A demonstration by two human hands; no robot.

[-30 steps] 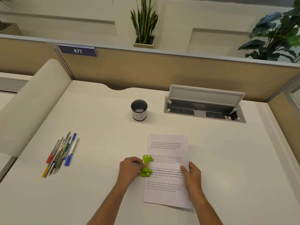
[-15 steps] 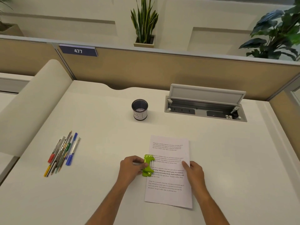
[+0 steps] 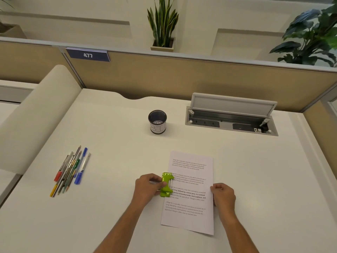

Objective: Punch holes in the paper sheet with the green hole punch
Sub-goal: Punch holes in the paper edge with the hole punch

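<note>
A printed paper sheet (image 3: 191, 209) lies flat on the white desk (image 3: 109, 143), near its front edge. The green hole punch (image 3: 166, 184) sits over the middle of the sheet's left edge. My left hand (image 3: 147, 187) grips the punch from the left, fingers curled around its handle. At the sheet's right edge my right hand (image 3: 223, 195) rests with curled fingers pinching the paper. Whether the punch is pressed down I cannot tell.
A bunch of several pens and pencils (image 3: 70, 169) lies at the left. A dark pen cup (image 3: 157, 121) stands behind the sheet. At the back right a cable box (image 3: 231, 115) has its lid up. Partition walls close the desk at the back and right.
My right hand has slid from on top of the sheet out to its right edge. The left hand stays on the punch. The view has shifted slightly.
</note>
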